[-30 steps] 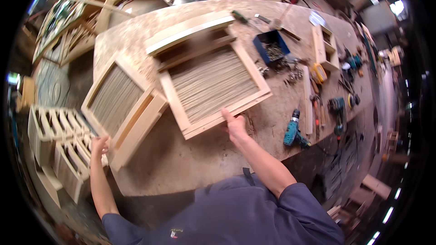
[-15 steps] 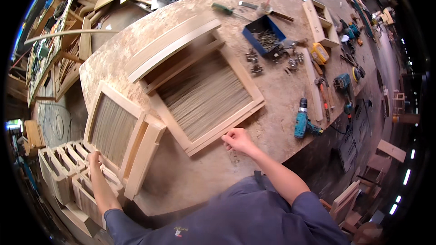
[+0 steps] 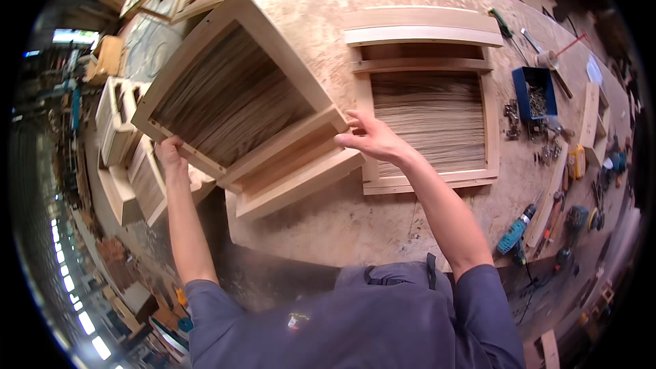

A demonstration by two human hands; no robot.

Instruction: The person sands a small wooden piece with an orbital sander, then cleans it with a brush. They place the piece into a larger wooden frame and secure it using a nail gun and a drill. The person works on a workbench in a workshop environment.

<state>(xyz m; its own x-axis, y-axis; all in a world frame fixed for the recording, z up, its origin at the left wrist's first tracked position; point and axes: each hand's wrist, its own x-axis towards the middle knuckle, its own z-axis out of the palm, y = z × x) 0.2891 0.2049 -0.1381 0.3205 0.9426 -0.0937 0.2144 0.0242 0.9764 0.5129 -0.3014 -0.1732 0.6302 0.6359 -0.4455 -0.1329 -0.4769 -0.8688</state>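
Tilted above the table's left part is a pale wooden drawer-like frame (image 3: 232, 92) with a dark, streaky panel and a box-like rail along one end. My left hand (image 3: 171, 151) grips its lower left edge, thumb on top and fingers partly hidden beneath. At the opposite corner of the rail, my right hand (image 3: 369, 138) holds on with thumb and fingers around the wood. A similar wooden frame (image 3: 490, 123) lies flat on the worktable (image 3: 307, 232), just right of the one in my hands.
Slatted wooden pieces (image 3: 113, 126) are stacked beyond my left hand. Toward the right lie a blue tray (image 3: 523, 96) of screws, metal hinges (image 3: 547, 154), a teal cordless drill (image 3: 516, 229), a small wooden box (image 3: 593, 119) and a green-handled screwdriver (image 3: 501, 24).
My view has swung left. The left frame has been raised and tilted. My right hand, earlier near the flat frame's front edge, has moved onto the raised frame's corner.
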